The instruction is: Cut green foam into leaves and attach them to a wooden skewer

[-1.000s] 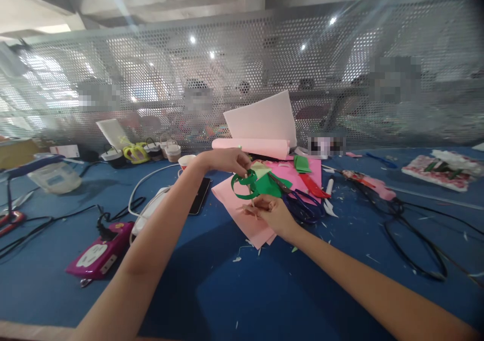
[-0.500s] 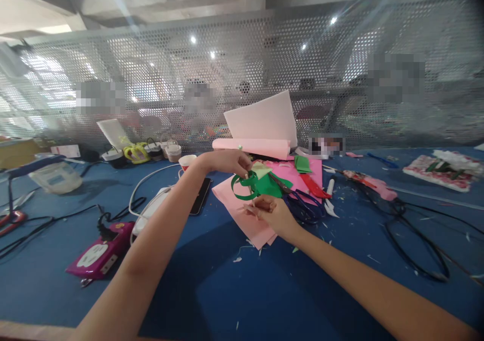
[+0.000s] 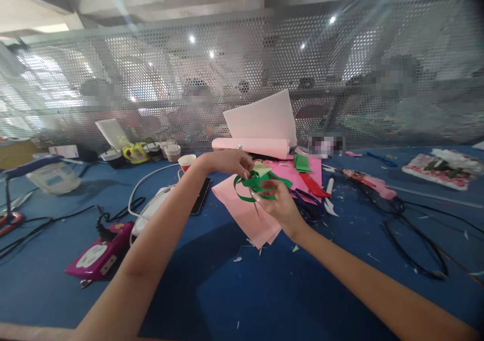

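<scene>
At the centre of the frame, just above the pink paper lying on the blue counter, both hands meet on a looping green strip. No writing on it can be read. The white label on the pink box at lower left is too small to read, and the print on the red cup is blurred.

The left hand reaches in from the lower left with the arm stretched out and the wrist bent down. Its fingertips are pinched together on the upper end of the strip. The right hand comes from the lower right, palm turned towards the left hand, with thumb and fingers closed on the strip's right side. A thin stick slants down from its fingers. The strip hangs between the two hands, clear of the paper.

Scissors lie just right of the right hand. A pink roll and a white sheet stand behind, and a phone lies under the left forearm.
</scene>
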`<control>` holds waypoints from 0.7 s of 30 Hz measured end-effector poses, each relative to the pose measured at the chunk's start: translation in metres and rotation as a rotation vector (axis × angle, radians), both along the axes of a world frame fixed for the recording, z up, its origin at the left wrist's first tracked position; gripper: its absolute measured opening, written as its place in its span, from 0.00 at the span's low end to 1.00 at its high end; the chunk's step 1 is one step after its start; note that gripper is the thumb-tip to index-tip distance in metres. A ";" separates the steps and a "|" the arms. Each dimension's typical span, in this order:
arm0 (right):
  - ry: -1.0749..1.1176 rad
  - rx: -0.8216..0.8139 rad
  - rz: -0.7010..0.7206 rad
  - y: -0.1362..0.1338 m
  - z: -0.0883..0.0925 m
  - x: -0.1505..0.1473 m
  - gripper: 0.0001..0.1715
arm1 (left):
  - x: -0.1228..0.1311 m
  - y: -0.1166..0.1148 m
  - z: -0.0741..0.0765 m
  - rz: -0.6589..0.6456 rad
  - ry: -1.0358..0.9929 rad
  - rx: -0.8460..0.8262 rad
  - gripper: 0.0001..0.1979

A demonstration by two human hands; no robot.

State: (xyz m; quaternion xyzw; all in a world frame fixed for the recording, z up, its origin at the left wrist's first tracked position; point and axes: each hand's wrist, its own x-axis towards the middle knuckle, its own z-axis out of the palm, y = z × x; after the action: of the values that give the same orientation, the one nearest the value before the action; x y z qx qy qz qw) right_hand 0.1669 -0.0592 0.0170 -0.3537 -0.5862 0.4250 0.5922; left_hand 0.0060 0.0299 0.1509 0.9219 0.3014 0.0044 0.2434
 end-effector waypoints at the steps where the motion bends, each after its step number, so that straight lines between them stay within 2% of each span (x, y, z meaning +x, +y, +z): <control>1: -0.044 0.045 -0.068 0.000 0.002 0.001 0.32 | 0.000 0.000 0.000 -0.003 0.004 0.005 0.02; 4: -0.180 0.191 -0.189 -0.002 0.008 0.002 0.33 | 0.002 -0.001 0.000 -0.009 0.016 0.014 0.02; 9: -0.281 0.362 -0.313 -0.003 0.013 0.002 0.20 | 0.004 -0.001 0.000 0.018 0.051 0.010 0.03; 17: -0.256 0.330 -0.279 -0.001 0.007 0.003 0.17 | 0.002 0.003 -0.003 0.052 0.062 0.003 0.03; 21: -0.236 0.307 -0.215 0.002 0.006 0.006 0.17 | 0.002 0.003 -0.003 0.061 0.067 0.003 0.04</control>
State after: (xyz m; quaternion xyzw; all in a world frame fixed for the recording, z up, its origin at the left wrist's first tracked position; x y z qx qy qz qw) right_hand 0.1727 -0.0577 0.0225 -0.3669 -0.6684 0.2208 0.6081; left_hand 0.0080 0.0328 0.1482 0.9124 0.3372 -0.0187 0.2313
